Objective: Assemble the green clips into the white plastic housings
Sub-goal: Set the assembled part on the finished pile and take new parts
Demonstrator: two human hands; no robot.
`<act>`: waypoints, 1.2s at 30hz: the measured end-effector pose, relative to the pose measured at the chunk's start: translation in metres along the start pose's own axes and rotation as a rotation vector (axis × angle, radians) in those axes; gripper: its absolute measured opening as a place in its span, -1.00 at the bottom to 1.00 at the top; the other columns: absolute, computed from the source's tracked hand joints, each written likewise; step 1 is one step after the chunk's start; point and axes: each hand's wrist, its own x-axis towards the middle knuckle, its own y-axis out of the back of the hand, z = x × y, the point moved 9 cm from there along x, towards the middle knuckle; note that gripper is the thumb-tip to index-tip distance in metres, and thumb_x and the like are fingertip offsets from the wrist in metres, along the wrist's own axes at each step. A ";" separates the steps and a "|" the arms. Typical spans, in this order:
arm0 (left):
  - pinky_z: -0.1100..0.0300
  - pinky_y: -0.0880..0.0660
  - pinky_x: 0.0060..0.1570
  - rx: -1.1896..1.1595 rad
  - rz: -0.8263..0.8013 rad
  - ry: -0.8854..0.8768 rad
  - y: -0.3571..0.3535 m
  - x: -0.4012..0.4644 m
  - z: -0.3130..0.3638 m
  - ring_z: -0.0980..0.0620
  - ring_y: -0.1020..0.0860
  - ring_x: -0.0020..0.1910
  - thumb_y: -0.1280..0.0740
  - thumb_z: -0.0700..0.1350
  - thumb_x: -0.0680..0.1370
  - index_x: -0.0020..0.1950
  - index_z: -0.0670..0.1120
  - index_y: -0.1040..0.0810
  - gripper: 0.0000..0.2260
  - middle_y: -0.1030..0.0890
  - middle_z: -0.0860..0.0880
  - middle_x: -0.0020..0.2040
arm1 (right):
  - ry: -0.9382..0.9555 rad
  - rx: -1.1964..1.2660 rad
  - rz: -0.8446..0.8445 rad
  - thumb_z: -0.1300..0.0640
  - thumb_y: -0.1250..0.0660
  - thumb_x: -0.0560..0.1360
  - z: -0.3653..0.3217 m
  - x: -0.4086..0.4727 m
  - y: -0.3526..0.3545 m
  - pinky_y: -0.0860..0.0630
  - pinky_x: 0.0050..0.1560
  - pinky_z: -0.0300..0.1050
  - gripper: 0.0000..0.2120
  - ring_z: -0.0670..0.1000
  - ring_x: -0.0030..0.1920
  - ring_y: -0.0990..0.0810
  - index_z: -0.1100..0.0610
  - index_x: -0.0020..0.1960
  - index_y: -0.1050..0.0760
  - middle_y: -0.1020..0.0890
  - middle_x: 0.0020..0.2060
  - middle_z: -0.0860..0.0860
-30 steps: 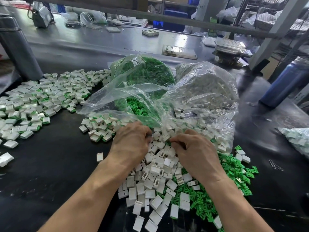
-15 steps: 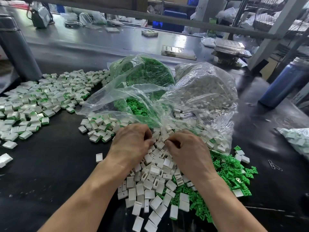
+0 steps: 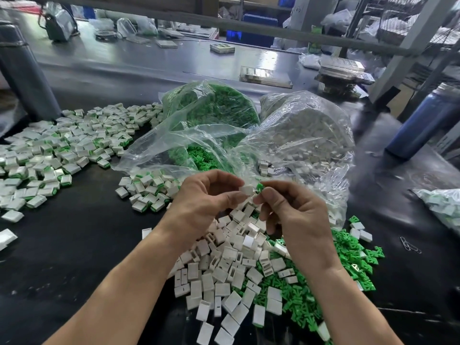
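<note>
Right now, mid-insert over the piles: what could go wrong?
1. The left hand pinches a white housing while the right hand pinches a green clip, above the loose housings pile; a dropped part would likely vanish among them.
2. The plastic bag sags right behind the hands and could snag.

From my remote station I see both hands raised over the table (image 3: 74,245): the left hand (image 3: 201,202) and the right hand (image 3: 296,215) meet above a heap of loose housings (image 3: 224,270), a single housing (image 3: 246,190) and a clip (image 3: 260,187) pinched between them. Loose clips (image 3: 348,265) spread right of the heap. Behind the hands lie two bags, the bag of clips (image 3: 211,105) to the left and the bag of housings (image 3: 303,130) to the right. Assembled pieces (image 3: 62,150) cover the table at far left. A bottle (image 3: 423,120) stands at the right edge.
</note>
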 end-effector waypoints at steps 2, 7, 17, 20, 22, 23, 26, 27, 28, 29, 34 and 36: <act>0.07 -0.64 -0.02 -0.074 0.005 0.010 0.001 0.001 -0.002 0.06 -0.69 -0.15 -0.56 -0.09 0.36 0.01 0.00 -0.71 -0.76 -0.75 -0.03 -0.08 | 0.006 0.038 -0.015 0.29 -0.35 0.62 -0.004 -0.003 -0.002 -0.45 -0.49 -0.25 -0.90 -0.05 -0.42 -0.57 0.25 0.08 -0.64 -0.73 -0.21 0.17; 0.25 -0.61 -0.14 -0.126 -0.016 -0.017 0.001 0.001 0.001 0.13 -0.67 -0.17 -0.54 -0.11 0.38 -0.05 0.07 -0.72 -0.82 -0.75 -0.01 -0.08 | 0.022 0.047 0.003 0.26 -0.37 0.60 -0.006 -0.005 -0.001 -0.46 -0.49 -0.26 -0.91 -0.06 -0.42 -0.58 0.25 0.05 -0.63 -0.73 -0.22 0.15; 0.26 -0.61 -0.01 -0.082 -0.045 -0.129 -0.013 -0.003 0.009 0.09 -0.70 -0.06 -0.47 -0.27 0.53 0.07 -0.08 -0.69 -0.84 -0.74 -0.01 -0.06 | 0.078 -0.115 -0.063 0.18 -0.43 0.59 0.002 -0.004 -0.009 -0.50 -0.43 -0.28 -0.92 -0.10 -0.38 -0.60 0.04 -0.01 -0.70 -0.71 -0.23 0.07; 0.24 -0.62 -0.02 -0.081 -0.027 -0.113 -0.013 -0.002 0.006 0.07 -0.71 -0.07 -0.50 -0.19 0.52 0.05 -0.03 -0.70 -0.86 -0.75 0.00 -0.05 | 0.072 -0.082 -0.077 0.18 -0.42 0.61 0.001 -0.004 -0.010 -0.51 -0.42 -0.25 -0.91 -0.07 -0.37 -0.60 0.06 -0.01 -0.70 -0.71 -0.24 0.08; 0.18 -0.64 0.00 -0.096 -0.033 -0.102 -0.014 -0.002 0.004 0.01 -0.72 -0.03 -0.51 -0.13 0.50 0.03 -0.02 -0.71 -0.87 -0.75 -0.03 -0.03 | 0.063 -0.068 -0.071 0.19 -0.41 0.61 0.001 -0.004 -0.010 -0.52 -0.42 -0.25 -0.90 -0.07 -0.37 -0.61 0.06 -0.02 -0.70 -0.70 -0.25 0.09; 0.16 -0.65 0.00 -0.111 -0.037 -0.104 -0.014 -0.002 0.004 -0.02 -0.73 -0.01 -0.51 -0.12 0.49 0.03 -0.02 -0.71 -0.87 -0.75 -0.05 -0.02 | 0.061 -0.069 -0.062 0.18 -0.42 0.60 0.001 -0.004 -0.009 -0.52 -0.41 -0.25 -0.91 -0.07 -0.37 -0.61 0.05 -0.02 -0.70 -0.71 -0.25 0.09; 0.18 -0.66 -0.02 -0.112 -0.031 -0.130 -0.013 -0.002 0.006 -0.06 -0.74 -0.01 -0.51 -0.15 0.51 0.03 0.00 -0.70 -0.87 -0.75 -0.08 -0.01 | 0.063 -0.056 -0.023 0.14 -0.45 0.57 0.001 -0.004 -0.005 -0.53 -0.39 -0.25 -0.94 -0.07 -0.35 -0.62 0.02 -0.02 -0.70 -0.72 -0.22 0.09; 0.19 -0.65 -0.02 -0.088 -0.027 -0.142 -0.012 -0.002 0.007 -0.04 -0.74 -0.03 -0.50 -0.19 0.52 0.04 -0.01 -0.69 -0.86 -0.75 -0.07 -0.02 | 0.066 -0.051 -0.016 0.13 -0.46 0.56 0.001 -0.004 -0.004 -0.53 -0.39 -0.26 -0.95 -0.08 -0.35 -0.62 0.02 -0.02 -0.70 -0.72 -0.22 0.08; 0.21 -0.65 -0.02 -0.059 -0.027 -0.150 -0.012 -0.002 0.007 -0.03 -0.73 -0.04 -0.49 -0.22 0.54 0.06 -0.03 -0.68 -0.85 -0.74 -0.06 -0.03 | 0.070 -0.050 -0.012 0.13 -0.47 0.54 0.001 -0.004 -0.004 -0.53 -0.38 -0.26 -0.95 -0.08 -0.34 -0.62 0.01 -0.01 -0.70 -0.72 -0.22 0.07; 0.21 -0.64 -0.01 -0.029 -0.027 -0.156 -0.013 -0.002 0.007 -0.01 -0.73 -0.05 -0.48 -0.26 0.55 0.08 -0.04 -0.68 -0.83 -0.74 -0.06 -0.03 | 0.074 -0.052 -0.007 0.14 -0.48 0.53 0.001 -0.004 -0.004 -0.54 -0.37 -0.26 -0.94 -0.08 -0.33 -0.63 0.01 -0.01 -0.71 -0.72 -0.22 0.06; 0.23 -0.64 -0.03 0.087 0.010 -0.164 -0.013 -0.003 0.006 0.03 -0.72 -0.08 -0.48 -0.27 0.56 0.09 -0.03 -0.64 -0.82 -0.73 -0.01 -0.06 | 0.081 -0.079 0.016 0.17 -0.51 0.53 0.003 -0.003 -0.002 -0.57 -0.33 -0.23 -0.90 -0.04 -0.29 -0.66 -0.01 0.00 -0.70 -0.73 -0.21 0.03; 0.24 -0.64 -0.05 0.126 0.008 -0.167 -0.014 -0.003 0.007 0.04 -0.71 -0.10 -0.49 -0.25 0.55 0.06 -0.02 -0.64 -0.84 -0.72 0.01 -0.08 | 0.088 -0.095 0.020 0.16 -0.51 0.53 0.003 -0.004 -0.002 -0.59 -0.32 -0.20 -0.90 -0.02 -0.26 -0.66 0.00 0.01 -0.70 -0.73 -0.18 0.03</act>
